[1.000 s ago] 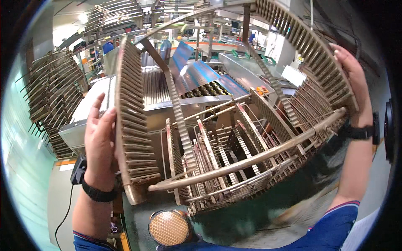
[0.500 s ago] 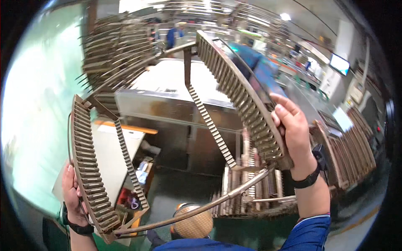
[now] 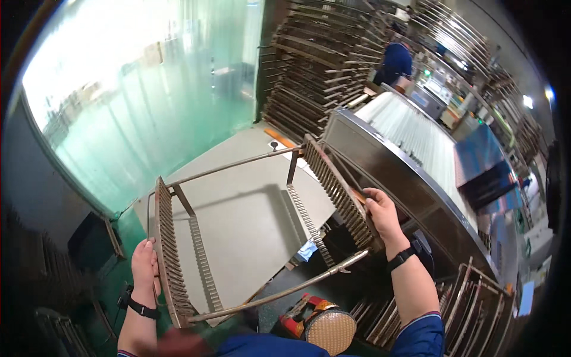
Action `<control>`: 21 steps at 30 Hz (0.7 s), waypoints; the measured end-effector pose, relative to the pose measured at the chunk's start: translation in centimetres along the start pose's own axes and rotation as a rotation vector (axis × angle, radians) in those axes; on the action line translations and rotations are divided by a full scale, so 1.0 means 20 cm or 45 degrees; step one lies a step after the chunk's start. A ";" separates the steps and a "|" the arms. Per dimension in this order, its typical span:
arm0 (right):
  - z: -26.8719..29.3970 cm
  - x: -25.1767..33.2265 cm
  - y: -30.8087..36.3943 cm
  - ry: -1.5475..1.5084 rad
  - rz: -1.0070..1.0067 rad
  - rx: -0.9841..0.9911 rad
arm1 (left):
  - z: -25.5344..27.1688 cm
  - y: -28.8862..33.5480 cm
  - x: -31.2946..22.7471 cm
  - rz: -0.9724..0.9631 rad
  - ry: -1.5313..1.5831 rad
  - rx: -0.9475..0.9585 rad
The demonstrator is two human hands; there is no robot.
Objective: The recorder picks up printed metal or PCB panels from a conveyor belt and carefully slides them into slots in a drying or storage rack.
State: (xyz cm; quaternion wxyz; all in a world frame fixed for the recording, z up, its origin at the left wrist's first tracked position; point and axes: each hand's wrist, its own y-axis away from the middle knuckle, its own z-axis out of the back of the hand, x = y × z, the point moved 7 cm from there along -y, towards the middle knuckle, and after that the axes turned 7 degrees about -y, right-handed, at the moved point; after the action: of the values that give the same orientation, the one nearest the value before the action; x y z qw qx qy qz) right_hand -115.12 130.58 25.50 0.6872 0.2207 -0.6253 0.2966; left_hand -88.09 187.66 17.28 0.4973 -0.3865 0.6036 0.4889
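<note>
A slotted metal rack frame (image 3: 167, 256) hangs in the air between my hands, with toothed side panels joined by round bars. My left hand (image 3: 144, 265) is closed on the outer rail of its left panel. At the opposite panel, my right hand (image 3: 383, 215) grips the outer side with its fingers curled around the rail. No boards or other pieces show in its slots. Below and behind the rack lies a pale table top (image 3: 238, 229), and the rack casts a shadow on it.
A metal-sided conveyor machine (image 3: 410, 172) runs along the right. Stacked racks (image 3: 309, 65) stand at the back, more racks (image 3: 470, 309) at lower right. A green strip curtain (image 3: 154, 113) hangs at left. A round-topped stool (image 3: 331, 330) is near my body. Another person (image 3: 395, 62) bends beside the machine.
My view and body have turned left, bringing the rack from in front of the machine to over the pale table. Both hands have kept their hold on it.
</note>
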 end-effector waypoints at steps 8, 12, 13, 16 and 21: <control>-0.63 0.19 0.28 0.866 0.906 0.708 | 0.18 -0.04 0.11 0.006 -0.163 -0.354; -0.56 -0.02 0.35 0.835 0.866 0.980 | 0.02 -0.01 0.06 0.066 -0.069 -0.314; -0.54 -0.05 0.31 0.777 0.887 1.035 | -0.02 0.00 0.03 0.022 -0.001 -0.381; -0.52 -0.10 0.18 0.465 1.060 1.134 | -0.10 0.06 0.01 0.100 0.150 -0.376; -0.53 -0.14 0.09 0.277 1.112 1.078 | -0.11 0.19 -0.13 0.373 -0.506 -0.538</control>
State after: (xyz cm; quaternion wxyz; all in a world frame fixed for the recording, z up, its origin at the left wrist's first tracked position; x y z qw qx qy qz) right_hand -108.67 138.72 21.38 0.4149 0.1663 -0.4124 0.7938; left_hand -91.67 186.23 20.66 0.4386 -0.2872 0.4289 0.7357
